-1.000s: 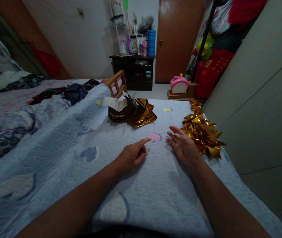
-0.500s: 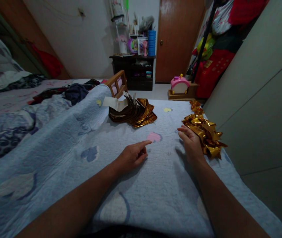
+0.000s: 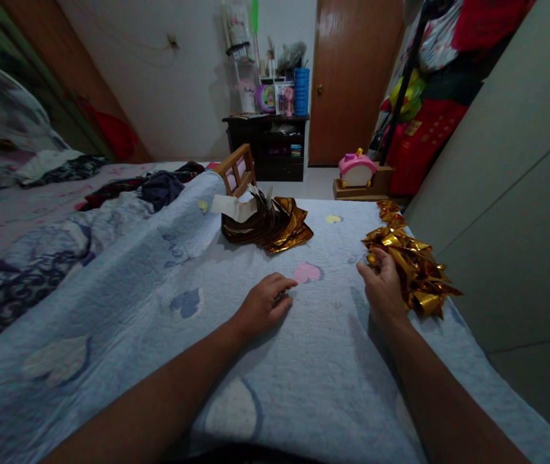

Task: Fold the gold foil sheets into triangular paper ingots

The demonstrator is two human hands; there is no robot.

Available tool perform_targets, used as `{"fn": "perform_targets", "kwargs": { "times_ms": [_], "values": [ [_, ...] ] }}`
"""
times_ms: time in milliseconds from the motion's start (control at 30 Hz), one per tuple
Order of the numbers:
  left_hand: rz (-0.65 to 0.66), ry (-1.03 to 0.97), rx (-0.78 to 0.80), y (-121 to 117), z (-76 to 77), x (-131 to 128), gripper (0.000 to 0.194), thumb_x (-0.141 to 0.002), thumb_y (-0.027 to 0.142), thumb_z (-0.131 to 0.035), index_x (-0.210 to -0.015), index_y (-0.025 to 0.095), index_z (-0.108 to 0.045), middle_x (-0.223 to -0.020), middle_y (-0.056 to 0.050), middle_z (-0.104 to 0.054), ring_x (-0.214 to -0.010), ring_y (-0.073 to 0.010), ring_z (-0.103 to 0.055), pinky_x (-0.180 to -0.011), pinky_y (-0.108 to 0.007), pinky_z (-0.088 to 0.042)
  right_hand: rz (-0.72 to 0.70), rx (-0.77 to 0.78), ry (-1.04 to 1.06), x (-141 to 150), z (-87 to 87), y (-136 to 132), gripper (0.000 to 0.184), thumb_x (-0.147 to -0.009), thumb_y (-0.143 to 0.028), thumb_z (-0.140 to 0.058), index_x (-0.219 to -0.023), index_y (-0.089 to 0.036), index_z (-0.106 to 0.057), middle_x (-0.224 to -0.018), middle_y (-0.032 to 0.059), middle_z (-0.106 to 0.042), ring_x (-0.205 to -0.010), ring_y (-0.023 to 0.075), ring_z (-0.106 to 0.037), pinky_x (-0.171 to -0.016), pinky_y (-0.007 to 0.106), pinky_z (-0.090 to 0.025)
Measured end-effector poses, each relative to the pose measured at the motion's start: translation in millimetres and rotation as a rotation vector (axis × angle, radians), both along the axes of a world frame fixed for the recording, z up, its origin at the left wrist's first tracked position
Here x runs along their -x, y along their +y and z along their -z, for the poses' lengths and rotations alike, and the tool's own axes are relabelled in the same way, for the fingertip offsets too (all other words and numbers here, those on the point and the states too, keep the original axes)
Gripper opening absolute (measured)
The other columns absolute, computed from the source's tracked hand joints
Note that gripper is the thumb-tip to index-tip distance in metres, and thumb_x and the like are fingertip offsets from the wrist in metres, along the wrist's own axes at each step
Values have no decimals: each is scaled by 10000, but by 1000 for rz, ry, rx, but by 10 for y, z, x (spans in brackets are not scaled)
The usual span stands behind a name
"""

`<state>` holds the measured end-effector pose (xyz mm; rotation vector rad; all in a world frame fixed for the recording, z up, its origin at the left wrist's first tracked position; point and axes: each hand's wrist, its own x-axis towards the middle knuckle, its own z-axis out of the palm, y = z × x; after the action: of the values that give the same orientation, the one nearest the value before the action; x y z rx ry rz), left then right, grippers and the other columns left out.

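Note:
My left hand (image 3: 266, 301) rests low over the quilt (image 3: 323, 361), its fingers loosely bent and apart, with nothing in it. Just ahead of its fingertips is a pink heart printed on the quilt. My right hand (image 3: 384, 288) is at the left edge of a heap of folded, shiny gold foil paper pieces (image 3: 422, 274). Its thumb and fingers are apart; whether they touch the foil I cannot tell. Farther forward lies a fanned stack of gold foil paper sheets (image 3: 287, 225), with a white paper strip (image 3: 234, 207) curling up at its left end.
To the left, rumpled bedding and clothes (image 3: 159, 190) lie beyond the raised quilt edge. A small wooden rail (image 3: 239, 169) stands behind the stack. A pale cabinet (image 3: 511, 212) borders the right side. Past the far edge are a pink toy (image 3: 356, 171) and a dark shelf unit (image 3: 268, 148).
The view has shifted slightly, so everything sits a little lower and farther right. My left index finger, stretched out before, is now more bent. My right hand stays beside the gold heap.

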<state>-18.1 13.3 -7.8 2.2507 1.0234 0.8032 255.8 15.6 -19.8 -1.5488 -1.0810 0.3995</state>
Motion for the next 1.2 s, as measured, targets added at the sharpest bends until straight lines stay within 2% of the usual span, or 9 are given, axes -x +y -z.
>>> {"fn": "perform_targets", "kwargs": {
  "times_ms": [167,367,467,533,633,733,800,1000,1200],
  "values": [
    [-28,24,-7,23,18,-17,248,-861,137,-595,-1089,162,-690,-1020,-88,-645,-976,-217,-615,-908,-366,-509,64,29,40,-85,-57,13,623,-749,-469,-631,-1288,-174,-525,-1290,143,-549,-1209,297,-527,-1095,474,-365],
    [-12,190,-36,25,-22,-36,211,-863,118,-607,-1052,169,-686,-1053,-90,-655,-1026,-229,-600,-946,-373,-494,125,-43,-119,-102,-127,-3,523,-765,-442,-596,-1207,-164,-557,-1295,163,-514,-1216,314,-510,-1089,500,-368],
    [40,381,-46,-43,-156,-45,232,-855,140,-650,-1084,172,-672,-1136,-100,-651,-1078,-247,-597,-962,-388,-489,110,-121,-218,-48,-143,-22,419,-781,-417,-569,-1114,-163,-598,-1262,170,-535,-1230,315,-513,-1109,504,-354],
    [95,550,-65,-141,-301,-49,284,-845,187,-692,-1127,184,-661,-1196,-108,-648,-1110,-277,-602,-960,-423,-490,52,-137,-242,-3,-135,-32,336,-796,-402,-548,-1040,-183,-619,-1203,154,-570,-1190,304,-544,-1074,499,-398],
    [192,758,-60,-292,-528,-49,295,-837,237,-728,-1121,188,-663,-1163,-104,-677,-1066,-289,-637,-947,-453,-494,-77,-77,-223,45,-93,-31,303,-805,-402,-525,-998,-194,-633,-1086,131,-621,-1057,292,-606,-963,487,-484],
    [236,815,-89,-280,-627,-31,283,-855,286,-726,-1117,195,-669,-1077,-81,-702,-1002,-277,-658,-925,-446,-499,-150,18,-222,44,-34,-3,355,-789,-428,-521,-1012,-180,-644,-1068,147,-659,-1035,306,-626,-943,493,-491],
    [202,815,-143,-134,-584,-17,279,-871,279,-704,-1133,189,-669,-1091,-85,-705,-1016,-276,-657,-907,-423,-503,-161,65,-241,13,-1,24,391,-774,-449,-523,-1020,-173,-651,-1092,162,-673,-1057,318,-627,-958,494,-483],
    [-20,798,-400,476,-267,-91,212,-952,149,-530,-1089,157,-692,-1227,-116,-673,-1115,-270,-604,-888,-378,-482,-102,139,-291,-121,44,80,471,-759,-471,-514,-1077,-152,-651,-1123,179,-683,-1030,327,-633,-967,509,-475],
    [-113,803,-550,745,-135,-165,206,-978,178,-504,-1052,154,-695,-1231,-138,-653,-1139,-303,-554,-897,-425,-449,-45,95,-367,-160,130,119,437,-755,-440,-515,-1063,-156,-638,-1163,195,-656,-1137,352,-589,-1042,523,-426]
  ]
}}
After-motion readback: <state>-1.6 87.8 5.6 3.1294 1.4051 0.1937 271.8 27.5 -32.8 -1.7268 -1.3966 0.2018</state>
